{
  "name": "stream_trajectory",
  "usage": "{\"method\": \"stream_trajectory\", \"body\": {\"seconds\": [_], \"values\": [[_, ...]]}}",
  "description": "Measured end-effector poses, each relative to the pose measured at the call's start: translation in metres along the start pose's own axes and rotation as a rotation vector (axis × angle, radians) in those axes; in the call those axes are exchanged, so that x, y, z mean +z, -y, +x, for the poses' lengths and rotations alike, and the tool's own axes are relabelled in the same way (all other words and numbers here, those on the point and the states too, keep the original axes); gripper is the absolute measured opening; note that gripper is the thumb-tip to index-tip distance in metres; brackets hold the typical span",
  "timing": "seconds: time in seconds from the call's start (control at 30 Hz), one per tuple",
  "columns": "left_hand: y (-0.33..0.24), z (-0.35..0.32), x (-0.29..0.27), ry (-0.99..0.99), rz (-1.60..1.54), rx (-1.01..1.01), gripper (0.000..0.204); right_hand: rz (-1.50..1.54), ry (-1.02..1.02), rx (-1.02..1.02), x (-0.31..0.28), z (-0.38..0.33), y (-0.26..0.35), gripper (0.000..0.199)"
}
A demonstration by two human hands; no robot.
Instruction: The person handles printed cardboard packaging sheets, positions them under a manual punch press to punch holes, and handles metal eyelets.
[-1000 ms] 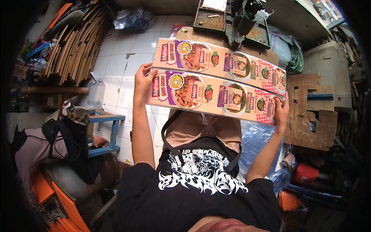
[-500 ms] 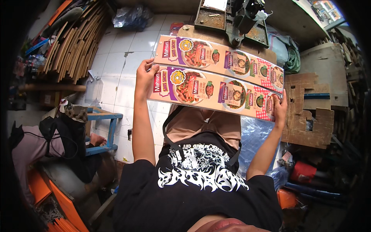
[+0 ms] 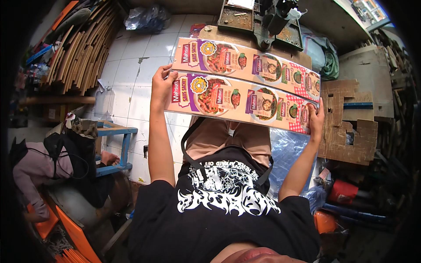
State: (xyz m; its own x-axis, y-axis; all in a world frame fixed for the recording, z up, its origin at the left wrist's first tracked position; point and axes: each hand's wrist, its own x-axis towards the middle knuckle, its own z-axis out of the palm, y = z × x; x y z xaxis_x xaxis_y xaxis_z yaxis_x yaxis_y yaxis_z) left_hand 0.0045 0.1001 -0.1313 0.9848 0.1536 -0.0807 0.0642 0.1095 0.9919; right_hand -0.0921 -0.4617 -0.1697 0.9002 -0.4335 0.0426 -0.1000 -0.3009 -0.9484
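Note:
A long printed strip [image 3: 239,101], peach-coloured with food pictures and a red checked end, is held flat in front of me by both hands. My left hand [image 3: 163,83] grips its left end, thumb on top and fingers out of sight underneath. At the other end, my right hand [image 3: 316,117] is closed on the right edge, its thumb over the checked part. Just beyond lies a second, matching strip [image 3: 249,65], its near edge along the held one's far edge. Whether the two are joined, I cannot tell.
Beyond the strips stands a dark machine [image 3: 274,24] with trays on a wooden board [image 3: 210,33]. Cut brown boards [image 3: 346,118] lean at the right. Stacked brown sheets [image 3: 79,48] stand far left. A blue stool [image 3: 125,147] and another person's sleeve [image 3: 35,173] are at the left.
Both strips and my hands sit slightly farther left and higher in the picture, along with the surroundings. My grip is the same. At lower left the other person's arm has shifted toward an orange panel.

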Motion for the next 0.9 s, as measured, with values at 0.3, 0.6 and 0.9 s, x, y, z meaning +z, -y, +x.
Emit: {"method": "stream_trajectory", "body": {"seconds": [0.3, 0.6, 0.9], "values": [[-0.001, 0.001, 0.001, -0.022, 0.002, -0.009, 0.041, 0.044, 0.000, 0.028, 0.004, -0.001, 0.009, 0.061], [0.001, 0.002, -0.001, -0.020, 0.018, -0.019, 0.042, 0.046, 0.004, -0.014, 0.005, 0.000, 0.007, 0.061], [-0.003, -0.001, 0.002, -0.018, -0.014, -0.034, 0.040, 0.040, 0.000, 0.009, 0.001, 0.001, -0.002, 0.061]]}}
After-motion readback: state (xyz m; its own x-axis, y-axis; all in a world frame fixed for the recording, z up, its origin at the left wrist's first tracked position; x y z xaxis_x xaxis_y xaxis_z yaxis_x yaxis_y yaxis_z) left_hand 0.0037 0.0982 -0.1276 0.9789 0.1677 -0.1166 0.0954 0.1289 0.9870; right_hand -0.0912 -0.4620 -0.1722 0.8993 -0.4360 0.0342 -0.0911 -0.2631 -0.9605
